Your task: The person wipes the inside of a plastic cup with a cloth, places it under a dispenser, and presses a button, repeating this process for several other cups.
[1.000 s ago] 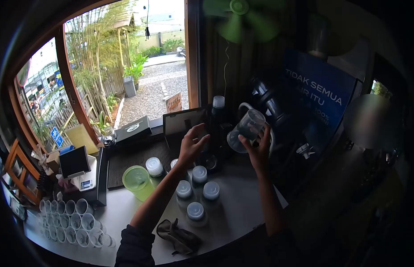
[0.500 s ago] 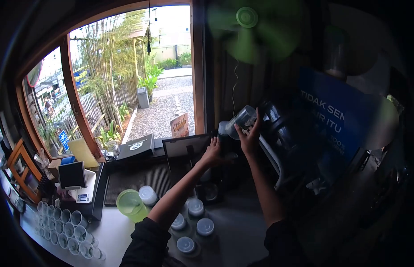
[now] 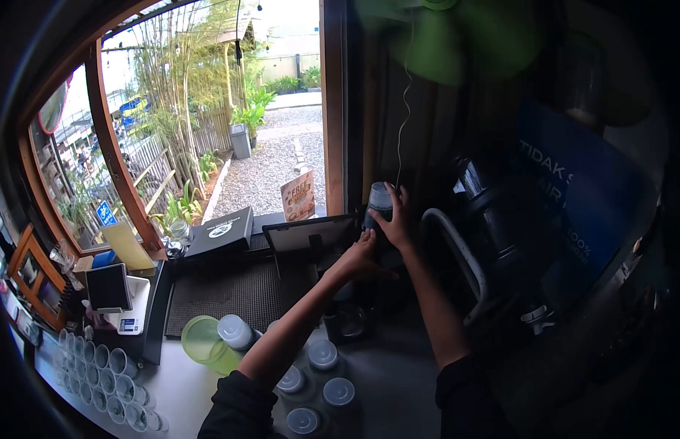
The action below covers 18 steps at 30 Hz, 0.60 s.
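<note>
My right hand (image 3: 395, 219) is wrapped round a clear plastic cup (image 3: 379, 197), which stands roughly upright at the back of the counter. Just below it, my left hand (image 3: 357, 260) reaches to the base of the cup, fingers stretched out and thumb apart. Whether its fingertips touch the cup is hard to tell in the dark. Several lidded cups (image 3: 323, 355) stand below my left forearm. A lime-green container (image 3: 208, 341) is left of them, beside another lidded cup (image 3: 235, 331).
Rows of clear cups (image 3: 115, 361) line the left counter near a tablet (image 3: 109, 287). Behind the ribbed mat (image 3: 223, 296) lie a black box (image 3: 221, 233) and a dark screen (image 3: 308, 235). A curved metal handle (image 3: 464, 256) rises at right, below a green fan (image 3: 457, 44).
The cup in my right hand has gone from tilted to nearly upright and moved left. My left hand has shifted slightly right and down. The whole view has also shifted.
</note>
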Each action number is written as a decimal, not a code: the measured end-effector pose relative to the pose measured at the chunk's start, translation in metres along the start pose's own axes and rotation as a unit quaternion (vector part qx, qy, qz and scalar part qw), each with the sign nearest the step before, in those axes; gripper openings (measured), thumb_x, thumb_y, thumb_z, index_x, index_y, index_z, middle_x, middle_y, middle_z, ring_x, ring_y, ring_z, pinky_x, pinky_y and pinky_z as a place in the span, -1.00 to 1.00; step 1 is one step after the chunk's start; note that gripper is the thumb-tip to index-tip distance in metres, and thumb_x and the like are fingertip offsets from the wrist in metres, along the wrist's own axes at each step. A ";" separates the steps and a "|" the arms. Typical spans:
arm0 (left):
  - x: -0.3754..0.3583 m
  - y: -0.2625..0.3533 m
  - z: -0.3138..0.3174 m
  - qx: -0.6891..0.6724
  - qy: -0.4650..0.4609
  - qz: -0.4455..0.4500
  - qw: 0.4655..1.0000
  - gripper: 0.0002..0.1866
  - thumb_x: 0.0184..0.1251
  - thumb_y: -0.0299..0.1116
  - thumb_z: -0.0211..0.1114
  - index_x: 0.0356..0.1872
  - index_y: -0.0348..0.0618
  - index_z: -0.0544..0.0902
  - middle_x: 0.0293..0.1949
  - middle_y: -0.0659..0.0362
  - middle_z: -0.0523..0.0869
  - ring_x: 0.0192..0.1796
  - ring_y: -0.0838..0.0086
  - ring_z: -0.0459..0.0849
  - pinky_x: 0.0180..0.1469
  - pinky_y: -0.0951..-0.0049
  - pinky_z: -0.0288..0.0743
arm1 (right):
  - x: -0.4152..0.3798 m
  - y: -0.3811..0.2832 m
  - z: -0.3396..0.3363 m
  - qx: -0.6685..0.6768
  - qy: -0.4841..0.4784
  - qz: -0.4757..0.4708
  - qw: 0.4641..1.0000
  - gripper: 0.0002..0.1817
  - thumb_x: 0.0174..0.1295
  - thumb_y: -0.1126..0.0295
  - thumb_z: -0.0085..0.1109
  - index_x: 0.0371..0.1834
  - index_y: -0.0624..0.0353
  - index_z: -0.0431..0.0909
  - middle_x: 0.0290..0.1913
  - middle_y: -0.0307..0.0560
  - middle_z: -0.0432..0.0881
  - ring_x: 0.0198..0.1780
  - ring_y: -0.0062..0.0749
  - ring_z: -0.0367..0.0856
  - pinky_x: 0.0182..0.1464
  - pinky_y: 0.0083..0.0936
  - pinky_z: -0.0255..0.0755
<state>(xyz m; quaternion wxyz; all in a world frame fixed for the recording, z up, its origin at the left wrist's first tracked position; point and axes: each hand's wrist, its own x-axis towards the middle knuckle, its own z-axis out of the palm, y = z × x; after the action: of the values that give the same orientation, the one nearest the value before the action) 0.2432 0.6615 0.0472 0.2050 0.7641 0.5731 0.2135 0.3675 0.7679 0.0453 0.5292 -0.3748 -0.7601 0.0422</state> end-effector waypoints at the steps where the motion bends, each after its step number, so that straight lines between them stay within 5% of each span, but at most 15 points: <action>1: 0.001 -0.002 0.002 -0.003 0.002 0.005 1.000 0.47 -0.32 0.36 0.52 0.42 -0.58 -0.08 0.47 -0.33 -0.03 0.55 0.04 -0.07 0.54 0.30 -0.08 | 0.000 0.004 0.005 -0.016 0.066 -0.046 0.997 -0.30 0.15 0.24 0.31 0.38 0.13 0.29 0.31 0.20 0.39 0.35 0.11 0.34 0.37 -0.14 0.22; 4: 0.003 -0.006 0.004 -0.007 0.007 0.012 1.000 0.47 -0.32 0.34 0.52 0.42 -0.59 -0.08 0.47 -0.34 -0.04 0.55 0.03 -0.08 0.54 0.30 -0.08 | 0.006 -0.001 -0.002 0.055 0.109 -0.082 0.989 -0.48 0.24 0.30 0.18 0.29 0.17 0.41 0.32 0.12 0.41 0.39 0.03 0.32 0.40 -0.11 0.18; 8: 0.003 -0.008 0.004 -0.016 0.003 0.018 1.000 0.46 -0.31 0.36 0.52 0.43 -0.56 -0.06 0.47 -0.34 -0.04 0.55 0.04 -0.09 0.53 0.30 -0.09 | -0.003 0.004 0.004 -0.095 -0.038 -0.093 0.990 -0.60 0.27 0.34 0.10 0.18 0.15 0.51 0.26 -0.03 0.51 0.37 -0.17 0.36 0.45 -0.07 0.08; 18: 0.004 -0.013 0.014 -0.041 0.035 0.019 0.998 0.40 -0.23 0.31 0.52 0.44 -0.52 -0.07 0.47 -0.32 -0.02 0.55 0.02 -0.10 0.53 0.26 -0.08 | 0.005 -0.016 -0.016 -0.193 -0.154 -0.053 0.968 -0.48 0.28 0.29 0.06 0.32 0.13 0.40 0.40 0.00 0.33 0.48 -0.25 0.18 0.51 0.11 -0.20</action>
<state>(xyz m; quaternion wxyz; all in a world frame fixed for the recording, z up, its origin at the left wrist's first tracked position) 0.2416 0.6676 0.0289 0.2117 0.7582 0.5558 0.2672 0.3717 0.7547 0.0634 0.3253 -0.4181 -0.8448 -0.0758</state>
